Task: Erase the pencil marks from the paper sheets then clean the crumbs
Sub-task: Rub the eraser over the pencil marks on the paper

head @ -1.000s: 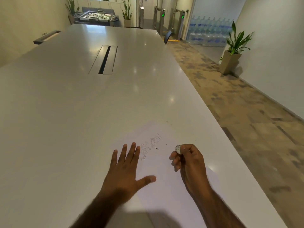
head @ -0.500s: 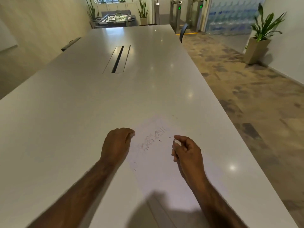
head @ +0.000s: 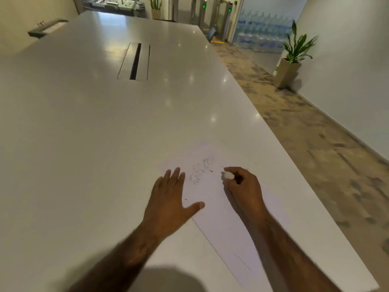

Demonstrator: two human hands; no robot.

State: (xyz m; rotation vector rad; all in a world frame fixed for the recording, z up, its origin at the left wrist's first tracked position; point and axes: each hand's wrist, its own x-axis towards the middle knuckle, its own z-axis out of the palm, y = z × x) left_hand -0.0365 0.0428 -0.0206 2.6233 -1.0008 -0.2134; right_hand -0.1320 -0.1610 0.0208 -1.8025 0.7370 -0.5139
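A white paper sheet (head: 219, 209) lies on the long white table (head: 105, 133) near its right edge. Faint pencil marks (head: 202, 169) run across the sheet's upper part, with a few dark crumbs (head: 211, 171) beside them. My left hand (head: 170, 199) lies flat with straight fingers on the sheet's left edge, just left of the marks. My right hand (head: 244, 186) pinches a small white eraser (head: 228, 175) to the right of the marks, just above the paper.
A slotted cable hatch (head: 134, 61) is set into the table's middle. The table's right edge (head: 305, 182) drops to patterned floor. A potted plant (head: 292, 57) stands by the right wall. A dark tray (head: 47, 28) sits at the far left.
My left hand, curled into a fist half a second ago, is spread flat on the paper's edge again. My right hand still holds the eraser beside the marks. The camera has shifted.
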